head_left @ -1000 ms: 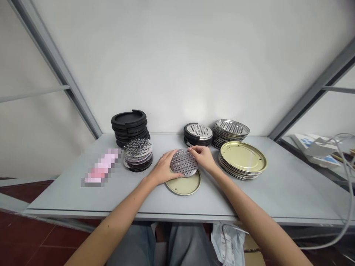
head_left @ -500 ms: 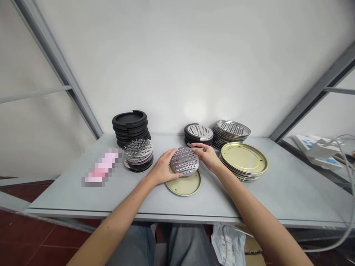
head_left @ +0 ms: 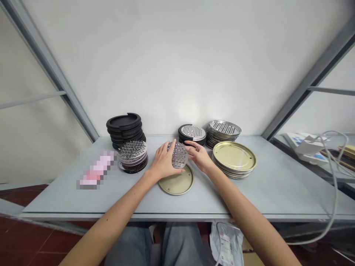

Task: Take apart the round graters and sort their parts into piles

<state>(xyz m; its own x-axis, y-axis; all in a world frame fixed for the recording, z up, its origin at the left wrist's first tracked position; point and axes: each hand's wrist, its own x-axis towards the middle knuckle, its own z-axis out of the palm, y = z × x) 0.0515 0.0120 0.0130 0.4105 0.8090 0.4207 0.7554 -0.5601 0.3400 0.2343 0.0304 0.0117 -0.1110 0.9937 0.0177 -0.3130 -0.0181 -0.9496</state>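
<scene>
My left hand (head_left: pixel 164 159) grips a round metal grater disc (head_left: pixel 179 155) from its left side, fingers over the top and thumb along the lower edge. The disc is tilted up above a gold-coloured round lid (head_left: pixel 177 186) that lies on the table. At the disc's right edge is my right hand (head_left: pixel 198 154), its fingers bent in a pinch. Something small may be between those fingers, but I cannot make it out. Left of my hands stands a pile of grater discs (head_left: pixel 133 155), the top one with raised teeth.
Black rings (head_left: pixel 124 129) are stacked at the back left. A black-rimmed grater (head_left: pixel 193 132) and a stack of silver-rimmed graters (head_left: pixel 224 129) stand by the wall. Gold lids (head_left: pixel 234 157) are piled on the right. A white cable (head_left: pixel 334 184) hangs over the table's right end.
My left hand has moved further over the grater disc, which is now tilted up more steeply and sits higher over the lid. The whole view has shifted slightly.
</scene>
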